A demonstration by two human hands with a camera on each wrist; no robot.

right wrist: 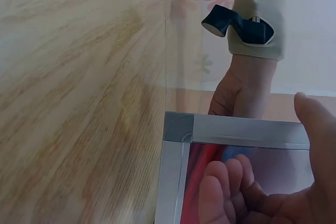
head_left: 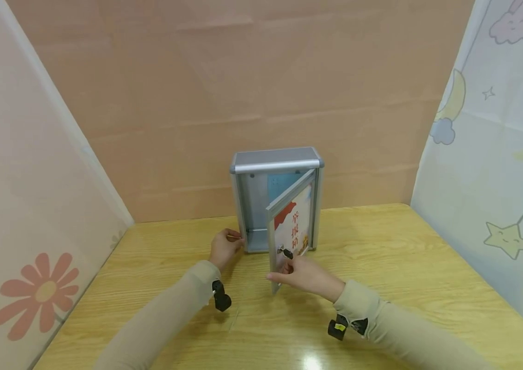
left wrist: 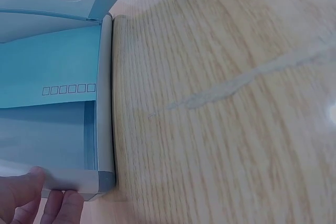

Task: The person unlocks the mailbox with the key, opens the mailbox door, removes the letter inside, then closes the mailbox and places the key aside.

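A grey metal suggestion box (head_left: 278, 156) stands upright, its front door (head_left: 289, 218) swung partly out on the right-hand side. Red characters and a red ribbon print mark the door's face; a key (head_left: 287, 253) with a black head sits in its lock. Inside leans a light blue envelope (left wrist: 50, 69) with a row of small printed squares. My left hand (head_left: 225, 250) grips the lower left side of the box, thumb on the front rim and fingers outside. At the door's lower free edge is my right hand (head_left: 310, 276), fingers loosely bent against its face, thumb extending past the edge.
The box stands near the back of a wooden table (head_left: 372, 257), before a plain orange-pink backdrop (head_left: 261, 77). Printed cloths hang at left (head_left: 35, 154) and right (head_left: 488, 154). A pale streak (left wrist: 236, 85) marks the tabletop beside the box.
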